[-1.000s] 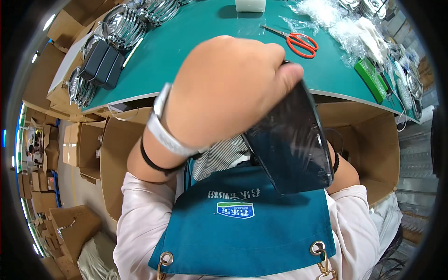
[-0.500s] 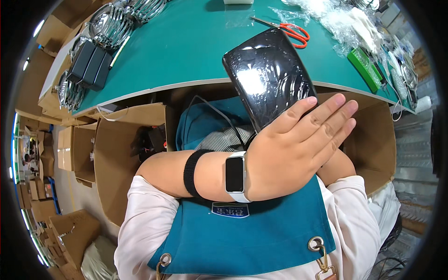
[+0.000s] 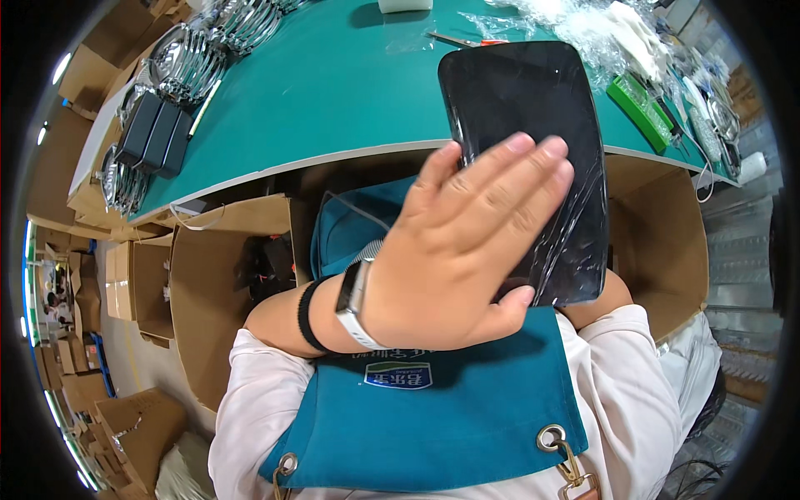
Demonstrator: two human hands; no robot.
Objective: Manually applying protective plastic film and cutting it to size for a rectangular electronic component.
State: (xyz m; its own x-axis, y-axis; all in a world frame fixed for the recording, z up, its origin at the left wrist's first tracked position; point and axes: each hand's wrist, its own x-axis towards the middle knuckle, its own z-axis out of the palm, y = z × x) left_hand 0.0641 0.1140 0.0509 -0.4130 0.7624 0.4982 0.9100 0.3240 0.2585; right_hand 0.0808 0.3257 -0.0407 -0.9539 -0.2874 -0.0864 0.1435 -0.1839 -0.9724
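Left hand (image 3: 454,250) is spread flat, fingers together and extended, palm pressed on the glossy black rounded-rectangle panel wrapped in clear plastic film (image 3: 533,108). The panel is held up close over the lap, its far end overlapping the near edge of the green work table (image 3: 333,83). The right hand is hidden behind the panel; only a bit of the right forearm peeks out at its near right corner, so whether that hand grips cannot be told. The film looks wrinkled along the panel's right edge, so my call is even, flat pressure swept toward that edge, with support underneath kept steady. The palm covers the panel's near left half. A smartwatch with a white band (image 3: 354,304) sits on the left wrist.
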